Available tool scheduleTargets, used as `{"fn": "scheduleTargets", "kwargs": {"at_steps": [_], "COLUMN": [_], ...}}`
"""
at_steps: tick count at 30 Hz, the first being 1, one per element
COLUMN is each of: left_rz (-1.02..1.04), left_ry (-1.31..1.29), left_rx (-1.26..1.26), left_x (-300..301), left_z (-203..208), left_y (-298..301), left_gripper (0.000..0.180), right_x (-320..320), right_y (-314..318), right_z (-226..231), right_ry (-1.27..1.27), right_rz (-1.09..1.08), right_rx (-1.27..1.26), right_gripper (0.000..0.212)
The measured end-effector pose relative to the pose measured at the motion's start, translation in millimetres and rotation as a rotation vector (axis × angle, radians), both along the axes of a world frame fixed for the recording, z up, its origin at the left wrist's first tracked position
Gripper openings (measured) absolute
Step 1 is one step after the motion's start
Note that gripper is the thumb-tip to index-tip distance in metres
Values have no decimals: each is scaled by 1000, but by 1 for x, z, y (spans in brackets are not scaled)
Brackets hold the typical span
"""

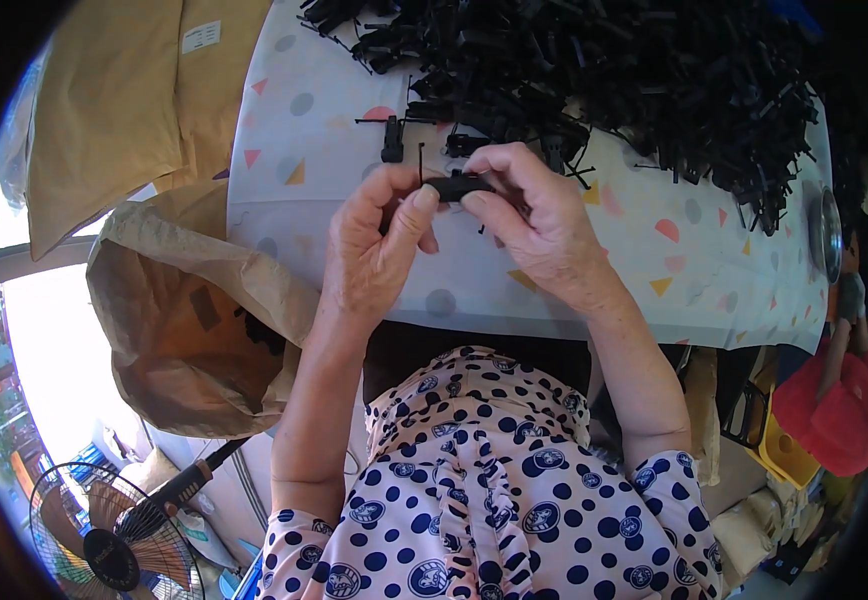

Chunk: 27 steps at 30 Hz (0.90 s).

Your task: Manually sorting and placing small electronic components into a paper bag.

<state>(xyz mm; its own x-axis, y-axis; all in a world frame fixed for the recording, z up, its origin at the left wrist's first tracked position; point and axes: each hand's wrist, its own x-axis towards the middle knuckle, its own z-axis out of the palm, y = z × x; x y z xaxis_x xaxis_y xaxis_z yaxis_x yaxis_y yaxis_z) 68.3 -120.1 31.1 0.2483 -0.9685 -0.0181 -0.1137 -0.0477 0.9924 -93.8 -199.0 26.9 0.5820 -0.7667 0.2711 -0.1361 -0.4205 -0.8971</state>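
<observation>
A small black plastic part (457,187) with a thin rod is held up between both hands, just above the near half of the table. My left hand (379,240) pinches its left end between thumb and fingers. At its right end, my right hand (544,225) grips it with thumb and forefinger; the other fingers curl partly out of sight. Just beyond the hands, a similar loose black piece (392,140) lies on the patterned tablecloth (324,200). Farther back and to the right spreads a large heap of black plastic parts (604,80).
An open brown paper bag (144,330) with black pieces inside stands left of the table. Brown paper sacks (114,110) are behind it, a fan (109,555) at lower left. On the right are a round metal dish (827,235), a yellow bin (792,450) and a person in red (839,415).
</observation>
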Motion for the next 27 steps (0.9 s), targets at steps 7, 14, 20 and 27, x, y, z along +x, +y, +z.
{"fn": "scheduleTargets", "kwargs": {"at_steps": [7,14,20,27], "left_rz": [-203,-307,-304,-139], "left_ry": [517,644,727,505], "left_rx": [122,229,300,198], "left_x": [-19,-31,-44,-55], "left_z": [10,8,4,2], "left_y": [12,15,19,24], "left_gripper": [35,29,15,8], "right_x": [-39,-57,-63,-59], "right_y": [-3,-9,-5,10], "right_z": [-2,13,7,2], "right_ry": [-164,-9,10,19], "right_rz": [108,279,311,196], "right_rx": [407,187,162,230], "right_gripper": [16,16,18,21]}}
